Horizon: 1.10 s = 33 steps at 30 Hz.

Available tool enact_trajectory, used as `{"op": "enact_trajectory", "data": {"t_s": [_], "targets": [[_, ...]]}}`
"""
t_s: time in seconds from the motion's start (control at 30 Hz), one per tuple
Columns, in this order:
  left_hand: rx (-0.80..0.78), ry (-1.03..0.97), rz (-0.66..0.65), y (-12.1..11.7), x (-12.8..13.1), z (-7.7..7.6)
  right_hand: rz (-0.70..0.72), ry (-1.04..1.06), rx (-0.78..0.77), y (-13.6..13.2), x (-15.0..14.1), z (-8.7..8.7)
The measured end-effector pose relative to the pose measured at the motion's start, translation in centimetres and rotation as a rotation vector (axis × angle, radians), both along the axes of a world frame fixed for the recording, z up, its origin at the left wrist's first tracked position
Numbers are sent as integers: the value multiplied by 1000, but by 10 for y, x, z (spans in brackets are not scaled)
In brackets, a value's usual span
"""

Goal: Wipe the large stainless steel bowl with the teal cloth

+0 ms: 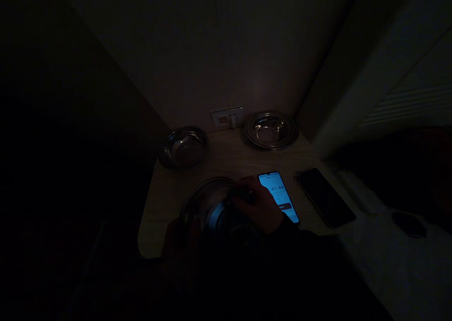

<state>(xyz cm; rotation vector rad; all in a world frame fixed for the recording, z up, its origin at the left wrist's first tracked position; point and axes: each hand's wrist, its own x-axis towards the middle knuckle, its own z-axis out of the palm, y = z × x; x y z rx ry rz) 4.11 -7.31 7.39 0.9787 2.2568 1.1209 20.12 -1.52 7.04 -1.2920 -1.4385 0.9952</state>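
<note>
The picture is very dark. A shiny metal bowl (206, 195) is tilted at the front of the small wooden table. My left hand (181, 238) grips its near left rim, thumb on the inside, though much of the hand is lost in shadow. Over the bowl's right side, my right hand (259, 204) is closed, fingers curled at the rim. Something dark seems to be under those fingers, but I cannot make out what. Just right of that hand lies a lit phone (278, 194) showing a timer, partly covered by the hand.
At the table's back left stands another metal bowl (185, 147). Several nested metal bowls (271, 132) sit at the back right. Behind them, a wall socket (227, 117) holds a plug. A dark phone (326, 197) lies on the right of the wooden table (158, 208).
</note>
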Motion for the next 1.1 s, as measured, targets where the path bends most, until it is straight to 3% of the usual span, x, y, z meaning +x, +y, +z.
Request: {"op": "enact_trajectory", "data": {"t_s": [0.13, 0.33, 0.87, 1.1], "targets": [[-1, 42, 40, 2, 0, 5, 22, -13, 17, 1, 0, 1], [-91, -67, 86, 4, 4, 9, 30, -14, 30, -1, 1, -1], [63, -61, -8, 0, -4, -10, 61, -56, 126, 4, 5, -7], [128, -99, -48, -2, -3, -17, 82, -313, 454, -11, -21, 9]]}}
